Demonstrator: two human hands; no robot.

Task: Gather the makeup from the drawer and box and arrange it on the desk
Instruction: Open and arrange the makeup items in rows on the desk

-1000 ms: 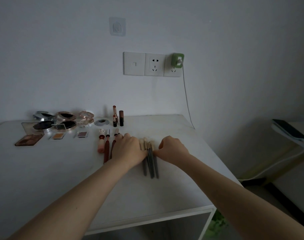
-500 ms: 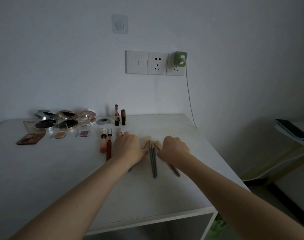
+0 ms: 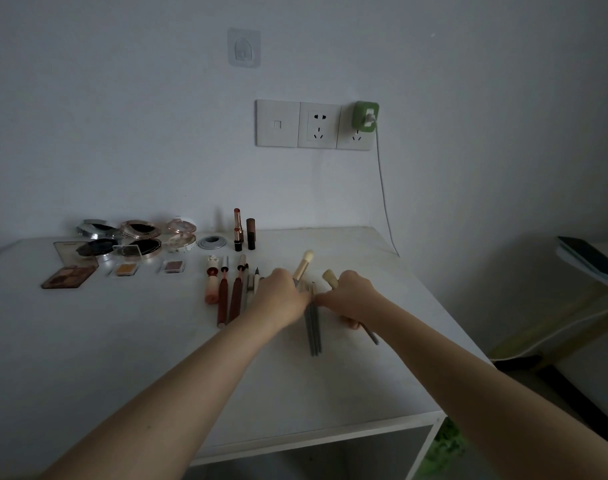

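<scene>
Two hands sort makeup brushes on a white table (image 3: 122, 358) that stands against the wall.

The left hand (image 3: 282, 301) and right hand (image 3: 353, 299) meet, knuckles up, near the table's right half. The left hand's curled fingers hold a tan-handled brush (image 3: 302, 268) whose cream head points away toward the wall. The right hand grips a grey-handled brush (image 3: 371, 335), its cream head showing past the knuckles and its handle end sticking out below the thumb. At the back left sits a cluster of open compacts (image 3: 136, 233), with an eyeshadow palette (image 3: 69, 277) in front of it. Left of the hands lies a row of lip pencils and pens (image 3: 223, 299), side by side. Between the hands lie thin grey brushes (image 3: 313, 332), touching each other. Upright lipsticks (image 3: 238, 230) stand behind the row.
</scene>
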